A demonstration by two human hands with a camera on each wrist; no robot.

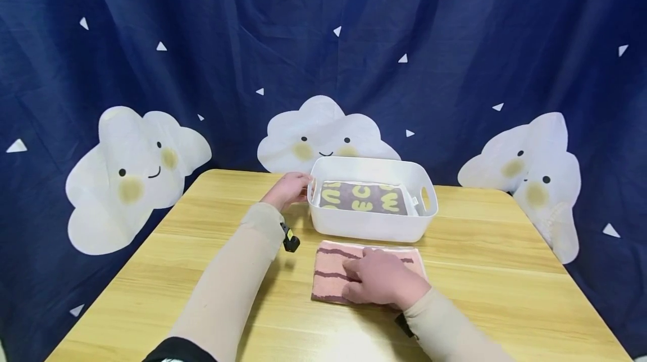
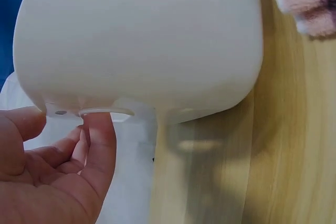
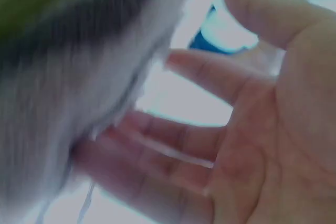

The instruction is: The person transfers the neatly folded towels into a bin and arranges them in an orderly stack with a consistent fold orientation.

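A white plastic basket (image 1: 368, 229) stands toward the back of the table. Folded inside it lies a grey towel (image 1: 399, 200) with yellow letters. My left hand (image 1: 290, 191) grips the basket's left end; in the left wrist view its thumb is at the rim and fingers (image 2: 100, 148) curl at the handle slot. In front of the basket a folded pink towel (image 1: 331, 275) with dark stripes lies flat, and my right hand (image 1: 379, 276) rests on top of it. The right wrist view shows that hand's fingers spread beside a blurred grey cloth (image 3: 79, 66).
The wooden table (image 1: 505, 289) extends to both sides of the basket. Behind its back edge hangs a dark blue curtain (image 1: 303, 59) with white clouds and triangles. A small black device (image 1: 290, 239) is strapped at the left wrist.
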